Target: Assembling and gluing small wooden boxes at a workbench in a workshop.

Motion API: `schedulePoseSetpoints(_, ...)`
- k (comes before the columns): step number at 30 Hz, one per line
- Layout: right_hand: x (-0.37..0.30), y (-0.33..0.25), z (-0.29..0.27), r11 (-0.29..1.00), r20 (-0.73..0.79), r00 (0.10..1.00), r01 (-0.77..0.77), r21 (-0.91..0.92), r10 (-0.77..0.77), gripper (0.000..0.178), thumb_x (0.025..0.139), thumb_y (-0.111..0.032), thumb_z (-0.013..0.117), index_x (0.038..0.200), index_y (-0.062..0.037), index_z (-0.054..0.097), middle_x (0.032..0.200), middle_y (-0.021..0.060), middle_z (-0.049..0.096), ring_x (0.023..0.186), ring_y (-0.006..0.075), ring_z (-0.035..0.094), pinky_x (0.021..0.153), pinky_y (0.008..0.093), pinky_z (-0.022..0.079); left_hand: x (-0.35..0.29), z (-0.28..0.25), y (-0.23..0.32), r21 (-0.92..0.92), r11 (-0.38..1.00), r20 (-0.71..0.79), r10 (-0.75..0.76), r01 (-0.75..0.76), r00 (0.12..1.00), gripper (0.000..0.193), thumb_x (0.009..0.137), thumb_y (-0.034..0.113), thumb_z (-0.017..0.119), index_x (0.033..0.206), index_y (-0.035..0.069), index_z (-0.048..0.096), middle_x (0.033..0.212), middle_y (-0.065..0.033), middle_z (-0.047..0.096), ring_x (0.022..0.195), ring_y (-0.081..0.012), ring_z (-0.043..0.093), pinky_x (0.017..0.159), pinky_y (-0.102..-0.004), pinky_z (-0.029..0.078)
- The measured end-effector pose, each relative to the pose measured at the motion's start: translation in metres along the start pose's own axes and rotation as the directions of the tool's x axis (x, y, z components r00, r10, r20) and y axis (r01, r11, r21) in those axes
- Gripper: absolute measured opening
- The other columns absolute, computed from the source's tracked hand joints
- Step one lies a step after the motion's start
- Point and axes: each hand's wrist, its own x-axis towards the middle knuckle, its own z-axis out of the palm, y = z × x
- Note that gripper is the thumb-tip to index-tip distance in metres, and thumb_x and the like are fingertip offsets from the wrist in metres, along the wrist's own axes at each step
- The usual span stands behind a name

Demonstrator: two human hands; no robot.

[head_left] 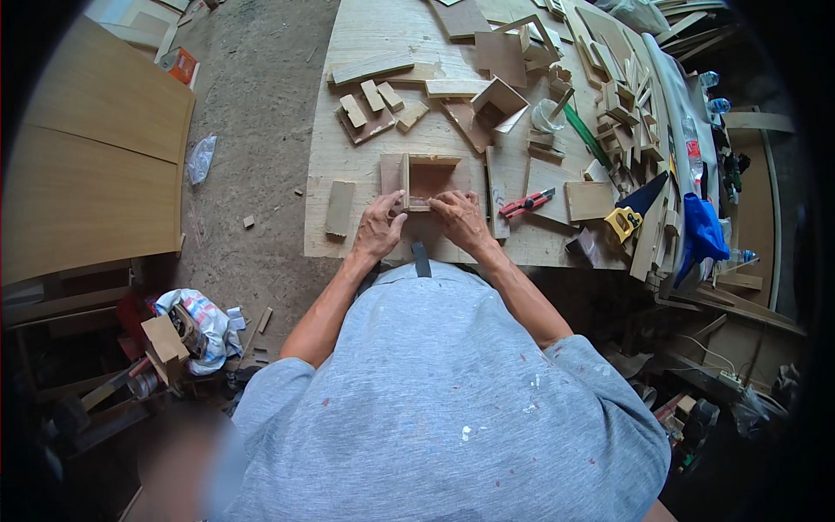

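Note:
A small open-topped wooden box sits on a brown board near the front edge of the worktable. At its near left corner, the fingers of my left hand close on the left wall. My right hand has its fingertips bent together on the box's near side, toward the right corner. The fingers partly hide the near wall. A red utility knife lies to the right of my right hand, and a loose wood block lies left of my left hand.
Beyond the box are small wood blocks, another open box and a clear plastic cup. A yellow-handled handsaw lies at the right, beside scrap wood and a blue bag. Large wooden panels stand at the left.

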Motion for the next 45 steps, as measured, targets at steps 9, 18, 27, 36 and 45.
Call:
schedulePoseSetpoints(9,0.005,0.006,0.000,1.000,0.045,0.999,-0.015,0.013,0.015,0.020,0.088,-0.016,0.064,0.108,-0.0155,0.068,0.101,0.0031,0.067,0.100,0.0215,0.061,0.091,0.0461,0.038,-0.002,0.004,-0.006,0.034,0.989,0.015,-0.141,0.141,0.990,0.046,0.083,0.006,0.070,0.127,-0.001,0.057,0.105,-0.0188,0.068,0.093,-0.0276,0.069,0.083,-0.0366,0.055)
schedulePoseSetpoints(18,0.008,0.018,0.006,0.995,0.158,0.987,-0.053,0.083,0.040,0.022,0.087,-0.014,0.064,0.108,-0.0134,0.069,0.103,0.0032,0.067,0.104,0.0226,0.059,0.090,0.0449,0.036,0.002,0.000,0.009,0.073,0.997,-0.090,0.022,-0.015,0.996,0.042,0.083,0.005,0.070,0.123,0.003,0.061,0.109,-0.0166,0.064,0.088,-0.0267,0.066,0.078,-0.0363,0.054)
schedulePoseSetpoints(27,0.014,0.033,-0.017,0.962,0.202,0.978,-0.107,0.253,0.055,0.018,0.084,-0.022,0.065,0.099,-0.0108,0.068,0.096,0.0054,0.067,0.103,0.0255,0.057,0.088,0.0443,0.033,0.017,0.001,0.027,0.119,0.992,-0.105,0.051,-0.038,0.993,0.020,0.087,0.005,0.067,0.105,-0.002,0.071,0.104,-0.0195,0.067,0.093,-0.0337,0.066,0.081,-0.0376,0.054)
schedulePoseSetpoints(36,0.020,0.033,-0.034,0.973,0.306,0.950,-0.127,0.193,0.063,0.028,0.080,-0.031,0.060,0.094,-0.0079,0.069,0.096,0.0079,0.068,0.102,0.0258,0.056,0.090,0.0433,0.033,0.037,0.004,0.036,0.175,0.911,0.116,0.358,-0.374,0.927,0.012,0.085,-0.004,0.062,0.097,-0.003,0.065,0.094,-0.0169,0.065,0.086,-0.0318,0.064,0.076,-0.0395,0.053)
schedulePoseSetpoints(45,0.025,0.037,-0.054,0.909,0.310,0.946,-0.039,0.415,-0.100,0.036,0.079,-0.031,0.060,0.102,-0.0057,0.070,0.098,0.0087,0.067,0.104,0.0249,0.054,0.096,0.0423,0.032,0.042,-0.002,0.035,0.042,0.926,0.216,0.357,-0.374,0.909,0.022,0.082,-0.011,0.058,0.102,-0.002,0.058,0.097,-0.0162,0.060,0.089,-0.0349,0.062,0.078,-0.0416,0.053)
